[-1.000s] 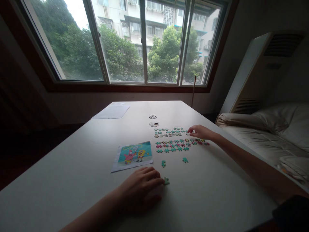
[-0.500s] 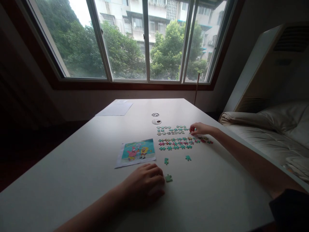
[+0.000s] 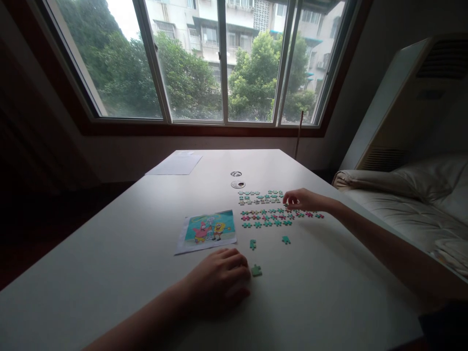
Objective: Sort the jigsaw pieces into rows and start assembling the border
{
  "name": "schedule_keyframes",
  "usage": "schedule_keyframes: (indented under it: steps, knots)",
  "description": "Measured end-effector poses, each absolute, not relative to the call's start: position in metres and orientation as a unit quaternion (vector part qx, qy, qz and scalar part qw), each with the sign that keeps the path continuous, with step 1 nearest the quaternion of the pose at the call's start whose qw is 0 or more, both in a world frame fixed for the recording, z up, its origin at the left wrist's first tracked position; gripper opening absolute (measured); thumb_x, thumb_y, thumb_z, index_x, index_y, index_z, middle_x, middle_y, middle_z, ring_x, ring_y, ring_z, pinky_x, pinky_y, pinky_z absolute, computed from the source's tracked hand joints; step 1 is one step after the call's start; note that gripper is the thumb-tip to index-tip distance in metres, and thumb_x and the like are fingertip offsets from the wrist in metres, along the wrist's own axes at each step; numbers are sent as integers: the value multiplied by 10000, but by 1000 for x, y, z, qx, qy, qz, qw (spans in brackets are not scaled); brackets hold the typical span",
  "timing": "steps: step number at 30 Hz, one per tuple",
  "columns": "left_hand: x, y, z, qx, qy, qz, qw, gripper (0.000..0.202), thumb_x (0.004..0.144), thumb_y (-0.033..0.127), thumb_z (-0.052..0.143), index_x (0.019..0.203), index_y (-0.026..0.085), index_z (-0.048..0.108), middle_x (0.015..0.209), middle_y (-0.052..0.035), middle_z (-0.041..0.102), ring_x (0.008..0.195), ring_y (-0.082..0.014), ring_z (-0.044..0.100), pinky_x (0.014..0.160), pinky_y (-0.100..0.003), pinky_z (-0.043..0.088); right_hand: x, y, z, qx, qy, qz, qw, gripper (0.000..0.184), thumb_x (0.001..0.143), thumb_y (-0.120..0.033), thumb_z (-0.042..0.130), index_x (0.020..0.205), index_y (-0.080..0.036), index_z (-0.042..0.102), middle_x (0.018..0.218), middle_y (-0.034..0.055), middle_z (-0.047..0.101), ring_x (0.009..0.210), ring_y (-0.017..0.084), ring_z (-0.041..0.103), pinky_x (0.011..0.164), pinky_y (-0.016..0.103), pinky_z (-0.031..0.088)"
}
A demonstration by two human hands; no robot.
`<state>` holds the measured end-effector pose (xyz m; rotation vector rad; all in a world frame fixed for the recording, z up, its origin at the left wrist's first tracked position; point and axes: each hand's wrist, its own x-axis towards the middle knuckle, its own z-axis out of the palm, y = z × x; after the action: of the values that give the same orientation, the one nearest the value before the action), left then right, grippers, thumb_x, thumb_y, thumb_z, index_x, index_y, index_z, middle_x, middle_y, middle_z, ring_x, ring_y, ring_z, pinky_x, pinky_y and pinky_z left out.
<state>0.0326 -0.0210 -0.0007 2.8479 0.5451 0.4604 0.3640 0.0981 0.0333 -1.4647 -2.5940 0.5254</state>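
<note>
"Across the broad white table (image 3: pixel 120 234)?"

"Bare left hand (image 3: pixel 221 278) loosely curled, bare right hand (image 3: pixel 303 199) bent fingers-down; impossible to tell whether holding anything."

"And smaller?"

"White cartoon-printed paper (image 3: pixel 210 230), then small teal-and-pink jigsaw pieces (image 3: pixel 258 224) rowed near the right hand, one green piece (image 3: pixel 256 270) just beside the left."

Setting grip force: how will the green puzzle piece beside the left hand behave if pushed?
The green puzzle piece looks small and thin, so probably light. Lying flat on the smooth-looking table, it would likely slide rather than roll. Its projecting tab may be weakest.
</note>
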Motion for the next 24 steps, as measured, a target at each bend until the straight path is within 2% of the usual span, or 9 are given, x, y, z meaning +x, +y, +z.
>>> schedule_keyframes:
  steps: [5,13,19,24]
  knots:
    - [34,-21,-1,966,184,150,98,165,818,301,487,926,194,550,924,-63,575,837,-203,508,745,-339,422,348,25,40,-399,-872,274,74,252,783,-367,522,912,-172,616,761,30,624,683,118,560,626,222,421]
    - [36,-22,1,966,182,151,100,151,814,267,490,931,199,556,917,-63,577,829,-200,512,732,-333,433,343,-14,22,-392,-827,392,96,292,717,-351,629,940,-167,590,683,-18,561,592,79,477,551,187,375]
    - [36,-21,1,969,171,146,100,180,829,259,469,976,195,551,937,-68,578,841,-201,506,749,-344,427,346,-17,18,-388,-822,410,79,378,698,-356,649,1021,-174,575,646,-39,511,567,71,446,538,181,367]
    - [35,-21,0,969,169,147,101,183,837,259,460,982,192,550,947,-72,581,848,-201,509,754,-342,424,347,-20,22,-370,-841,391,54,339,720,-376,622,993,-175,611,667,-24,507,574,71,441,540,178,370]
